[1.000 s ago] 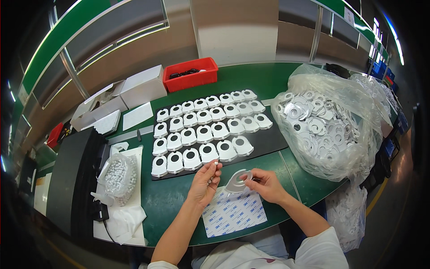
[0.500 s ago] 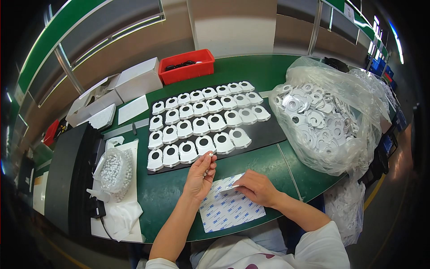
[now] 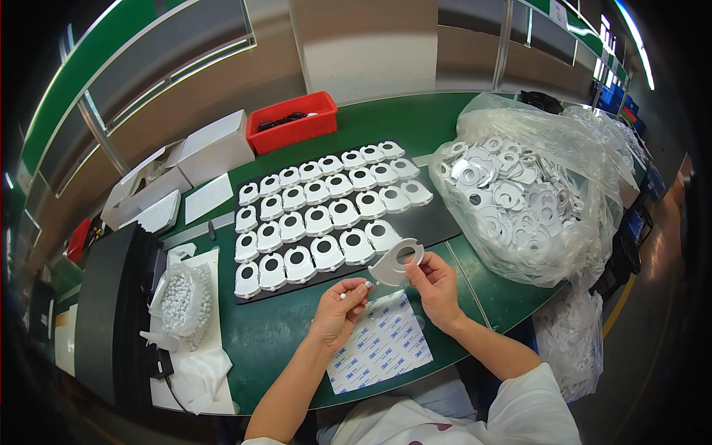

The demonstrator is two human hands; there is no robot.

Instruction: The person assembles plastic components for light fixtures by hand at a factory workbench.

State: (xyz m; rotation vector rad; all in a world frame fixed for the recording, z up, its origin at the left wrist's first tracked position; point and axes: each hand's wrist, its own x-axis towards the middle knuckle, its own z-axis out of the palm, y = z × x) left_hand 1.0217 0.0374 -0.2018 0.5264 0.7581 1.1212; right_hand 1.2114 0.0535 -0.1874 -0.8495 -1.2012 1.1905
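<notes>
Near edge: at the front rim of the green worktop [image 3: 297,341], a printed backing sheet [image 3: 382,345] is laid flat, just short of the curved edge.
Open room: a bare green strip is left between the sheet and the black mat [image 3: 437,222] (its rows of white ring-shaped parts are packed close).
Right side: the room is closed off by a bulging clear bag of parts [image 3: 534,200].
Left side: a small bag of white beads [image 3: 182,300] is seen on white paper.
Right hand [image 3: 437,285]: raised over the sheet, fingers pinched on a white ring-shaped part [image 3: 397,261], held tilted.
Left hand [image 3: 341,308]: curled narrow, a small white piece [image 3: 354,289] gripped at the fingertips, close to the part.
</notes>
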